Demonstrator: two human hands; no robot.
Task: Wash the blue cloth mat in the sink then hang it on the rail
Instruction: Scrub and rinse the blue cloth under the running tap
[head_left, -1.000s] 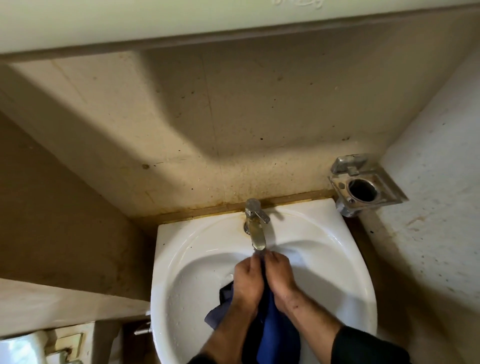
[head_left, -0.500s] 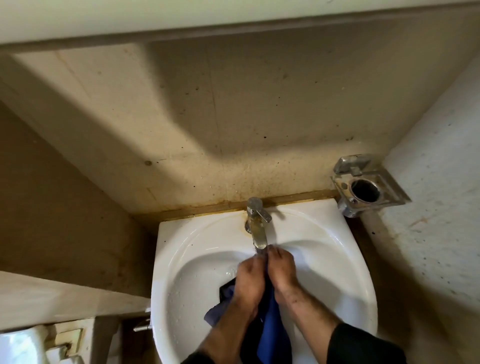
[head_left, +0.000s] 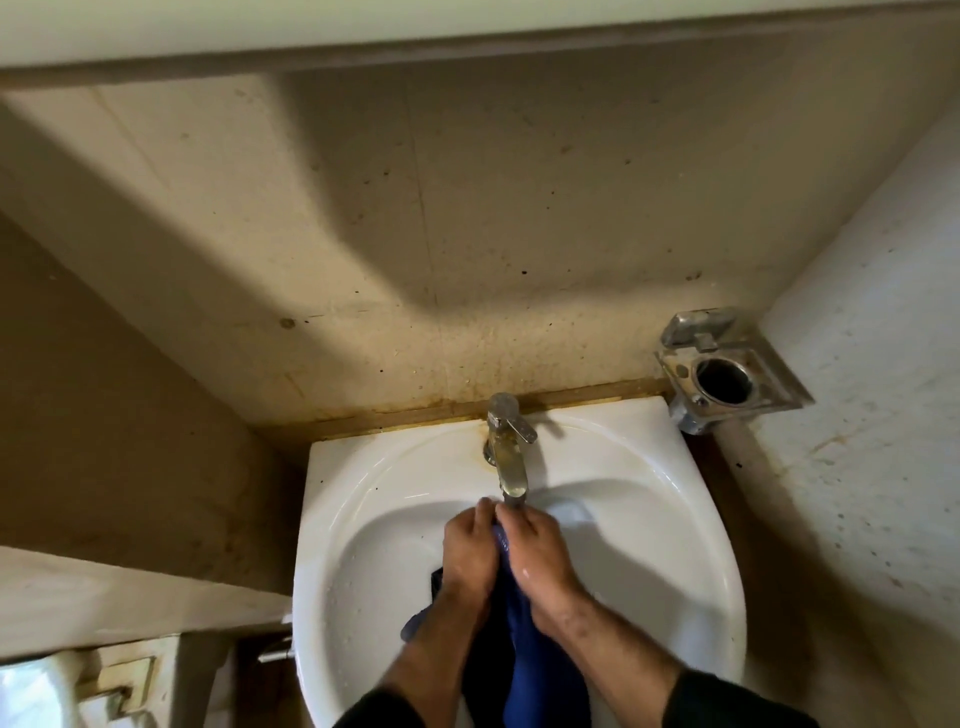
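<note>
- looking first at the big white sink (head_left: 691, 525): it is smooth and wet, so things can slide in it.
- the blue cloth mat (head_left: 540, 670) is bunched up inside the sink, under the tap (head_left: 511, 467). it is soft and floppy, and i think it is heavy with water and will drip.
- the left hand (head_left: 470, 553) and the right hand (head_left: 535, 556) are pressed side by side, fingers curled, squeezing the top of the mat.
- a good place to hold it is a thick bunch or two corners, not one thin edge.
- the rail is not in view.
</note>
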